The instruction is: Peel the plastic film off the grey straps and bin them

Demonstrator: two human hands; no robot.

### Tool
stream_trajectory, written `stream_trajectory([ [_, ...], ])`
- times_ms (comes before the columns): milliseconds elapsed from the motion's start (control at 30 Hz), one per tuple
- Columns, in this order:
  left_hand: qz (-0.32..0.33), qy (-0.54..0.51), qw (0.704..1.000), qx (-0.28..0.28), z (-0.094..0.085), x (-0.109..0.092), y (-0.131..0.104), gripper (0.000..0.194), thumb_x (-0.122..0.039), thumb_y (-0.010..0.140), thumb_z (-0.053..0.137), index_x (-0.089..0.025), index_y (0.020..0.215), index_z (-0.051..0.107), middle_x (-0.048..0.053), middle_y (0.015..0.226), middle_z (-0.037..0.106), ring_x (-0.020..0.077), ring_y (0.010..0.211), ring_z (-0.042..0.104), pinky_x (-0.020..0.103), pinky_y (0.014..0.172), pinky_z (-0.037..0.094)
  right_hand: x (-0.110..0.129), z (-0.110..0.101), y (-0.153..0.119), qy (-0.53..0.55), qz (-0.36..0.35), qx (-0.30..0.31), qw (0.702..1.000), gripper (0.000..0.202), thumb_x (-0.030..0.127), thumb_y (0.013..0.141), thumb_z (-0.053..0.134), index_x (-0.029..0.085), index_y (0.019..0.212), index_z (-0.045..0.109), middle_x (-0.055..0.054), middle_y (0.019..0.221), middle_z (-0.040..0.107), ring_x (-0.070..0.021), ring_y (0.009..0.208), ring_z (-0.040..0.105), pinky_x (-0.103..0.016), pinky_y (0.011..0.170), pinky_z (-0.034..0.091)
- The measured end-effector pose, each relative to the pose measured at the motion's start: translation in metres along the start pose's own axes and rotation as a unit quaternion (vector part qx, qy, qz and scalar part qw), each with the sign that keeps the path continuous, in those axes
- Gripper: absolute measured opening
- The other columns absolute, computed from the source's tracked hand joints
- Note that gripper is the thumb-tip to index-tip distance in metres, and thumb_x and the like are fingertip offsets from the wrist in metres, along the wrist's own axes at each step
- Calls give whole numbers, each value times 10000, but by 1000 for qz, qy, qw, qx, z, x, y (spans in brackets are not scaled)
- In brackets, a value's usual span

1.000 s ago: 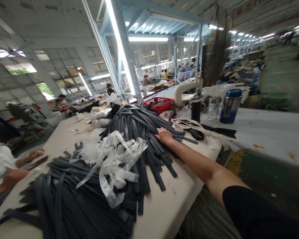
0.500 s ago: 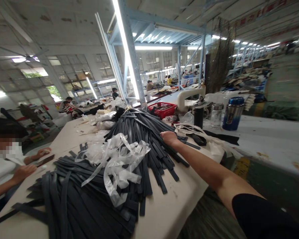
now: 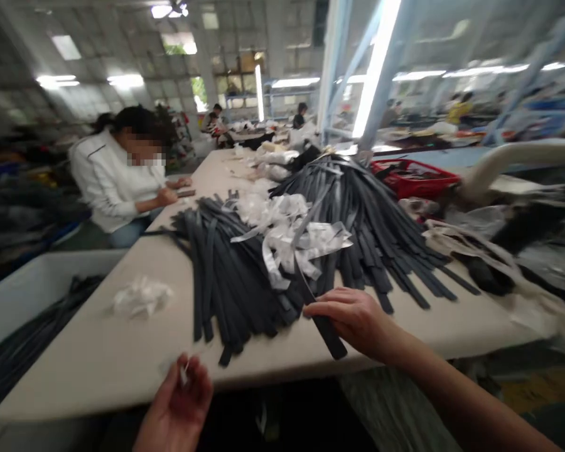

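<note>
My right hand (image 3: 358,317) pinches a long dark strap (image 3: 329,336) near its end. The rest of that strap slants up across the pile. Low in the view is my left hand (image 3: 181,402), palm up with curled fingers, and a small white scrap (image 3: 184,375) shows between thumb and fingers. A heap of dark straps (image 3: 245,282) lies in front of my hands, with crumpled clear plastic strips (image 3: 287,235) on top. Behind it, a bundle of similar straps (image 3: 358,213) fans out to the right.
A person in white (image 3: 117,169) sits at the left edge of the table (image 3: 98,358), both hands at a small brown piece. Crumpled white plastic (image 3: 142,296) lies nearby. A white bin (image 3: 75,263) with dark straps stands left. A red basket (image 3: 417,179) sits behind the bundle.
The view has swung left. My right hand has come back from the far bundle toward the near table edge and now holds a strap. My left hand has come into view.
</note>
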State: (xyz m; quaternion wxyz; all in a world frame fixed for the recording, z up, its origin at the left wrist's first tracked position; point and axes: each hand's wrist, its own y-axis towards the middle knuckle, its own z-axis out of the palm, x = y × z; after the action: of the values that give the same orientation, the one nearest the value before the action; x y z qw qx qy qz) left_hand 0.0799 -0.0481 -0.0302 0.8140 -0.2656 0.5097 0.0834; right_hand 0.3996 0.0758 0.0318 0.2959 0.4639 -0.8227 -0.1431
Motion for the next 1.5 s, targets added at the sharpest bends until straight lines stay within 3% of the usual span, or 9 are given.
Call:
stream_trajectory([
  [67,-128,-216,965,-72,7,-9,-6,407,-70,961,428,-219,756,746,14,765,757,121,719,717,264,694,589,12,8,16,-68,-47,-22,996,309,133,996,461,275,1127,702,-32,920,723,-144,784,647,-285,777,508],
  [167,-140,-340,924,-105,16,-22,-7,422,-134,1003,396,-180,760,737,53,777,763,157,737,736,283,669,602,30,25,44,-96,-83,-76,989,267,192,1005,498,323,1027,730,-56,1124,689,-228,1037,630,-460,1024,434],
  [233,-119,-369,916,-108,16,-26,-8,379,-170,1004,430,-184,781,736,58,820,770,177,803,745,303,710,609,45,42,59,-7,-105,-62,993,246,230,1022,479,285,996,717,-65,1176,682,-252,1141,608,-514,1102,369],
  [333,-98,-393,908,-104,9,-26,-12,291,-204,988,492,-205,825,734,49,898,771,182,895,740,311,781,605,68,75,74,119,-117,38,985,287,283,1060,406,211,1085,683,-55,894,720,-169,839,681,-317,849,521],
  [400,-95,-401,906,-101,4,-25,-13,236,-205,974,523,-211,859,729,45,945,766,179,935,733,308,817,600,80,97,79,100,-108,90,985,311,336,1064,407,194,1178,659,-24,737,690,-134,630,634,-237,615,464],
  [567,-93,-405,902,-113,-4,-23,-12,271,-191,992,486,-210,859,722,45,973,759,167,911,731,292,809,607,93,128,87,23,-96,132,986,368,345,1031,480,194,1358,554,-6,682,694,-128,538,610,-231,542,352],
  [967,-117,-395,907,-89,-4,-1,-9,179,-225,995,507,-195,1020,683,60,981,746,149,847,731,261,756,615,87,130,91,-47,-96,159,982,345,319,1033,449,203,1342,551,-7,685,718,-119,522,612,-240,523,304],
  [1333,-56,-351,926,-127,-5,5,0,154,-224,974,553,-163,966,694,80,1003,749,162,951,711,283,857,553,89,121,89,-22,-123,133,983,387,248,991,460,201,1365,545,12,653,687,-116,500,576,-254,525,301],
  [1500,-11,-325,942,-82,-3,15,0,156,-281,896,681,-152,979,710,73,1042,744,164,984,684,271,893,502,91,121,92,-28,-113,136,984,409,246,978,498,219,1385,532,17,658,699,-119,507,583,-248,526,312],
])
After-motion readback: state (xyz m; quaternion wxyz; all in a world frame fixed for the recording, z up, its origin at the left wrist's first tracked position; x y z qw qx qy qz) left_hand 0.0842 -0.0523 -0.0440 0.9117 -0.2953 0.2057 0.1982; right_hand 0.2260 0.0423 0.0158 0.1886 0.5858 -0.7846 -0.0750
